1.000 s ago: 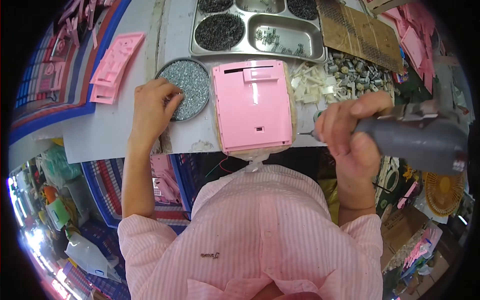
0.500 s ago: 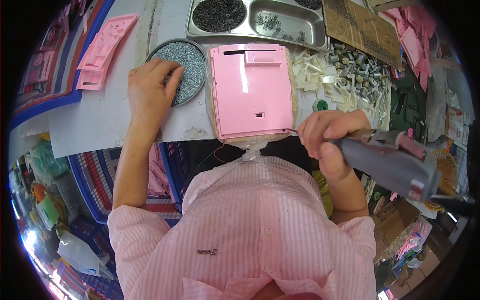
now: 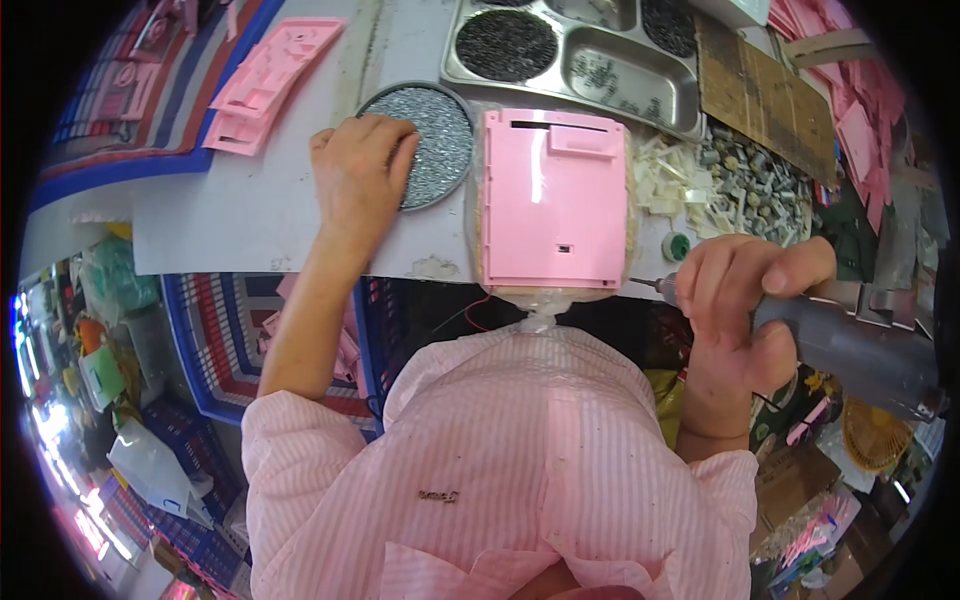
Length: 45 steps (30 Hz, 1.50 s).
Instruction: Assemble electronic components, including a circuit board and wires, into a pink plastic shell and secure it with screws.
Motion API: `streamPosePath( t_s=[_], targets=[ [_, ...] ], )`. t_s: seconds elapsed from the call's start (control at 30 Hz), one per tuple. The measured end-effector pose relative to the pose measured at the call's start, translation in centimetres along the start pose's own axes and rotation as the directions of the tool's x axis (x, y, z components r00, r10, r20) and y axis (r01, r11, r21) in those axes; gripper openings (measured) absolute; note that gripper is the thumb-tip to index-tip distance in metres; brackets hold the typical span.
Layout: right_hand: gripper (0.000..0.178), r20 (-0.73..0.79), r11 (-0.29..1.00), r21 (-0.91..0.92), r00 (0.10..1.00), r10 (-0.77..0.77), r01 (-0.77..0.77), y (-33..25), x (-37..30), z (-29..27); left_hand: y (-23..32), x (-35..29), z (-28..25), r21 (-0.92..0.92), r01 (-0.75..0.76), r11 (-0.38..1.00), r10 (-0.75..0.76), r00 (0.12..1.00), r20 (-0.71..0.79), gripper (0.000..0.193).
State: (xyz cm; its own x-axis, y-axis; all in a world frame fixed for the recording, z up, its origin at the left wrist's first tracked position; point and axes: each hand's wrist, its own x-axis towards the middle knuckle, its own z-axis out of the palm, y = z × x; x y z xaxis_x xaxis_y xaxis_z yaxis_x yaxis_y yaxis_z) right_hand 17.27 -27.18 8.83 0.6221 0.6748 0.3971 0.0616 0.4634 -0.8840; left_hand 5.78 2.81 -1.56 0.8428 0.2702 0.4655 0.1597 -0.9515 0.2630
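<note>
A pink plastic panel [image 3: 545,200] lies flat on a padded, plastic-wrapped base [image 3: 478,240] at the front edge of the table. My right hand [image 3: 745,305] is wrapped round a grey electric screwdriver [image 3: 850,350], held sideways. Its thin bit points left and ends just right of the panel's lower right corner. Left of the panel stands a round dish [image 3: 460,100] full of small silvery screws [image 3: 435,140]. Over its left side rests my left hand [image 3: 365,175], fingers curled in and thumb close to them. Anything between those fingertips is too small to make out.
Behind the panel is a metal compartment tray [image 3: 630,110] with dark small parts and springs. White plastic pieces [image 3: 665,175], small metal motors [image 3: 750,180] and cardboard [image 3: 765,90] lie to the right. Pink parts [image 3: 270,85] sit far left, above a blue-rimmed basket [image 3: 200,390].
The whole view has shifted, so the table's things sit farther right. My right hand has drawn the screwdriver bit away from the panel's corner, to the right. My left hand stays at the screw dish.
</note>
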Motion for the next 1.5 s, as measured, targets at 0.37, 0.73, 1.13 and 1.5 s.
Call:
streamPosePath(
  t_s=[0.37, 0.73, 1.13, 1.5],
  targets=[
    [0.030, 0.043, 0.995, 0.090, 0.998, -0.046, 0.043, -0.9, 1.7, 1.4, 10.5, -1.3, -1.8, -0.484, -0.294, 0.824, 0.280, 0.954, -0.104, 0.021],
    [0.032, 0.020, 0.996, 0.083, 1.000, -0.014, 0.012, -0.1, 1.5, 1.9, 12.1, -1.0, -0.5, -0.575, -0.308, 0.758, 0.301, 0.947, -0.111, 0.024],
    [0.032, 0.039, 0.998, 0.040, 0.998, 0.043, -0.044, -0.2, 1.1, 2.5, 13.0, -0.9, -1.1, -0.520, -0.314, 0.795, 0.361, 0.933, -0.012, 0.019],
    [0.031, -0.020, 0.992, 0.107, 0.998, -0.064, 0.066, 0.2, 1.6, -0.8, 12.0, -1.0, -0.4, -0.655, -0.166, 0.737, 0.254, 0.966, 0.041, 0.015]
  ],
)
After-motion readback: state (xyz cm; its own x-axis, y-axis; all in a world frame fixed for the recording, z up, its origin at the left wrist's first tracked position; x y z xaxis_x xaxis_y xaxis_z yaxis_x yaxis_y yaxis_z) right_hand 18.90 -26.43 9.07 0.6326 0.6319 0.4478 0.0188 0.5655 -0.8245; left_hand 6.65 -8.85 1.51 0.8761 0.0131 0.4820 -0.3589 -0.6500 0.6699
